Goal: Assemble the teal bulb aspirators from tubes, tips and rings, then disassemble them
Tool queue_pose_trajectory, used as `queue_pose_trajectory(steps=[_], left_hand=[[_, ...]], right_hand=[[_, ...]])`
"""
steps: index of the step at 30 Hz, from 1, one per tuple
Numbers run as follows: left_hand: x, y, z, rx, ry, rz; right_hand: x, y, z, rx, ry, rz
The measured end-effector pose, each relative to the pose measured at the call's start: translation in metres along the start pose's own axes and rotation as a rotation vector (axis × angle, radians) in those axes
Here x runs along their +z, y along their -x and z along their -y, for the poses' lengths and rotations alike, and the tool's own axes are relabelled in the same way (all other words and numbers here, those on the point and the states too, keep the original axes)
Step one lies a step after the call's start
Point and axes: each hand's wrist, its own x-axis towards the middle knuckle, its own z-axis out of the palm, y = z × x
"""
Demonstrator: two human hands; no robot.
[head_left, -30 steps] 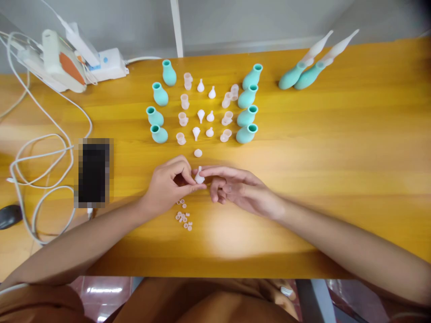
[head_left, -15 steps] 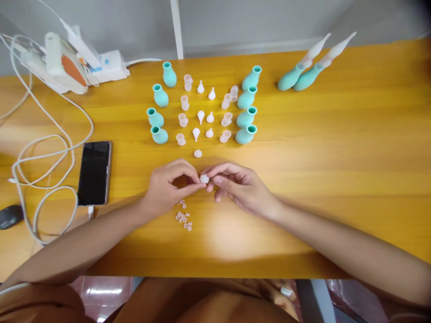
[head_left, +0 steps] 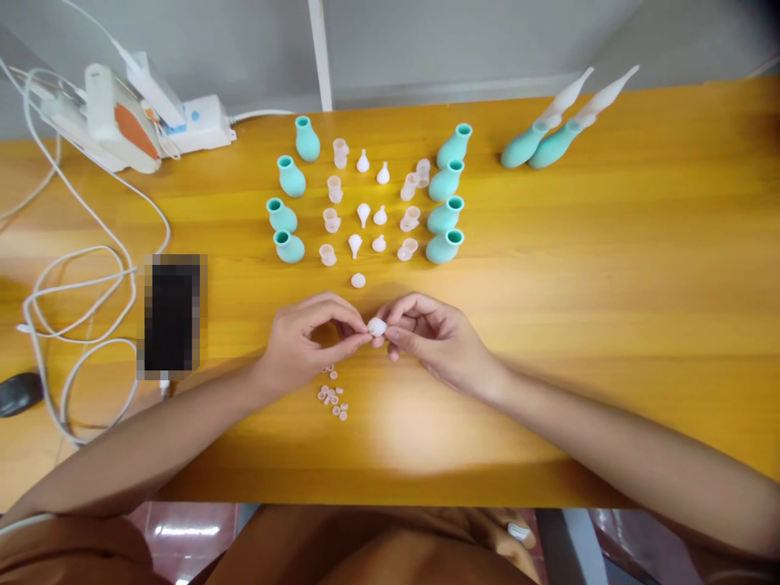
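Between my fingertips is a small white bulb-shaped piece (head_left: 377, 327), pinched from both sides just above the table. My left hand (head_left: 314, 335) grips its left end with thumb and forefinger. The thumb and fingers of my right hand (head_left: 426, 337) close on its right side. Just beyond them lies a round white piece (head_left: 358, 280), and behind it stand several white bulb pieces with narrow necks (head_left: 364, 214). Tiny pale rings (head_left: 331, 396) lie scattered below my left hand. Clear plastic connectors (head_left: 335, 189) flank the white pieces in two columns.
Open-necked teal bulbs (head_left: 444, 246) stand in columns left and right. Two teal bulbs with clear pointed tips (head_left: 552, 142) lie at the back right. On the left are a pixelated dark phone (head_left: 171, 317), white cables (head_left: 79, 288), a power strip (head_left: 204, 122) and a black mouse (head_left: 19, 394).
The white piece has turned, now showing a smooth rounded side, and has shifted slightly right. My right fingers have closed further onto it. The phone now appears pixelated.
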Motion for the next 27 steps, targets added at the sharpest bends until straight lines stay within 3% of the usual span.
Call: queue_pose_trajectory(steps=[27], left_hand=[[0.0010,0.0012,0.0016,0.036,-0.020,-0.002]], right_hand=[[-0.0010,0.0014,0.0012,0.005,0.031,0.023]])
